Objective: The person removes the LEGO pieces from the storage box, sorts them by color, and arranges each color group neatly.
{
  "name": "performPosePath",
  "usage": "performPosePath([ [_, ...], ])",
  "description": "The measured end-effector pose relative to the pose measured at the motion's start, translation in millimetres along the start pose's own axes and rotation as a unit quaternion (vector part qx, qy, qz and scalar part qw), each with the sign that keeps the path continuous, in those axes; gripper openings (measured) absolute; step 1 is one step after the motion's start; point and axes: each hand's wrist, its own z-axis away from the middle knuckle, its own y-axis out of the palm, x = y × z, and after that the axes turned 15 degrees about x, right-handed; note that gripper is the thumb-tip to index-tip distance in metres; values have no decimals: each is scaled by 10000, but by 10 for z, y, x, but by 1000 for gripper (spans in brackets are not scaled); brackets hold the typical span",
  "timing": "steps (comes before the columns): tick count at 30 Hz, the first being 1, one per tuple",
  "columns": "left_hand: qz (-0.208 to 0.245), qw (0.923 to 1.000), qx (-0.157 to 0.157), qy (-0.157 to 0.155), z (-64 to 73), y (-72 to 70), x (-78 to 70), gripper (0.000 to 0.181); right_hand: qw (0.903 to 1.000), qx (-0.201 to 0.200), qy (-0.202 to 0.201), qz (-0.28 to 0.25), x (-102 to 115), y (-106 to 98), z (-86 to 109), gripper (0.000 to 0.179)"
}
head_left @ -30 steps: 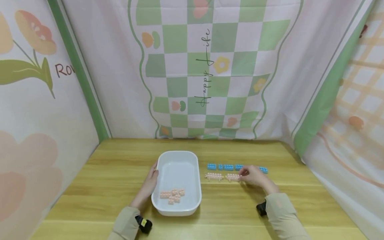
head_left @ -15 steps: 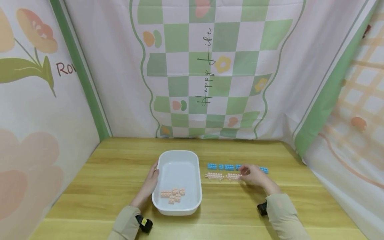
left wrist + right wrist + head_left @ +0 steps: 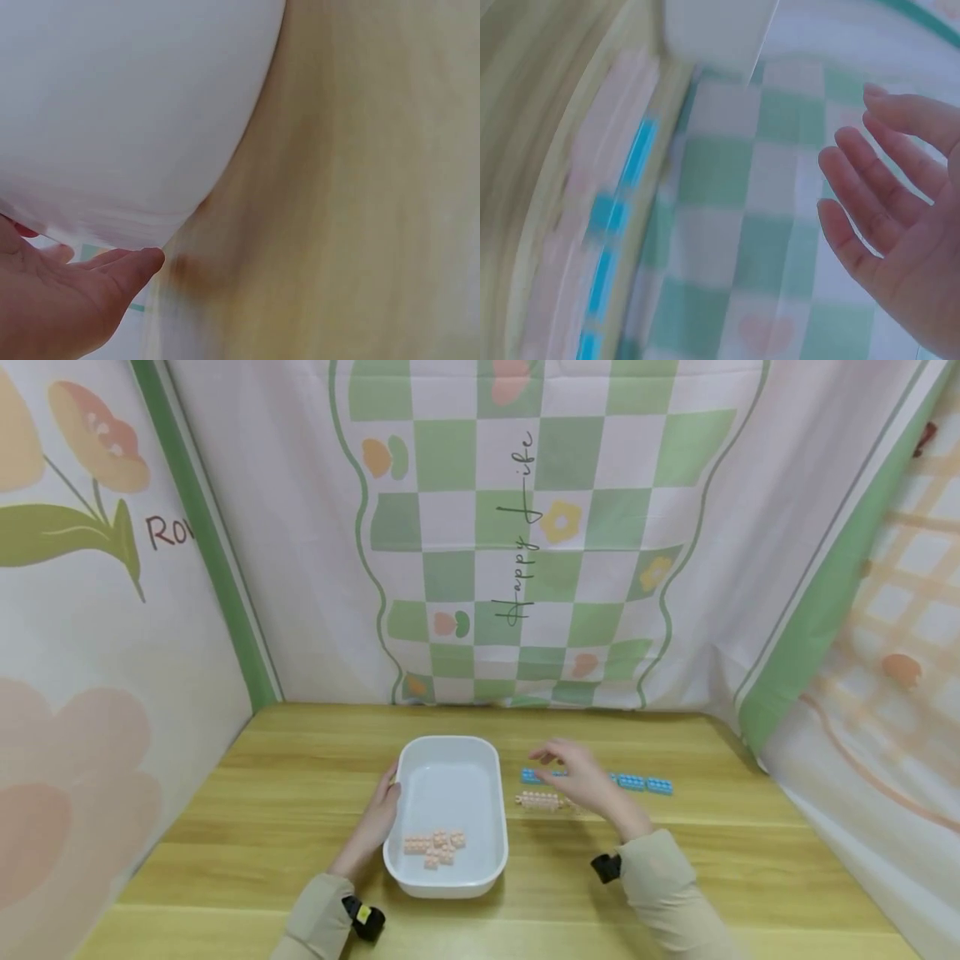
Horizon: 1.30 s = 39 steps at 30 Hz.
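A white tray (image 3: 485, 883) stands on the table with several pale-pink toy bricks (image 3: 417, 844) at its near end. My left hand (image 3: 372, 823) holds the tray's left side, with thumb and fingers at the rim in the left wrist view. My right hand (image 3: 581, 777) is in the air over the brick rows right of the tray. The right wrist view shows its fingers (image 3: 862, 154) spread and loosely bent, holding nothing. Beneath it run blue toy bricks (image 3: 660, 787) in a row, partly hidden by the hand. Nearer lies a pale-pink studded piece (image 3: 538, 801); another beside it is mostly covered.
The wooden table (image 3: 300, 760) meets a checkered curtain (image 3: 502, 552) at its back edge. More printed curtains hang at the left and right sides. Each wrist carries a small black camera, such as the left wrist camera (image 3: 365, 919).
My right hand has let go of the right-hand pink piece, risen and moved left toward the tray. The left hand stays at the tray's side.
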Motion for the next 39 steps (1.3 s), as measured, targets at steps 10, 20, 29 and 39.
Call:
performPosePath([
  [10,-43,10000,-7,-82,-1,-4,30,53,9957,424,-812,130,398,305,-409,23],
  [20,-53,10000,51,-31,13,20,44,52,9896,1005,-1022,83,573,570,-561,23],
  [29,-176,9998,-41,-103,-13,9,42,51,9829,1357,-1217,266,665,720,-654,27],
  [39,-210,9996,-50,-167,65,38,-104,51,9774,1766,-1127,271,688,871,-740,25],
])
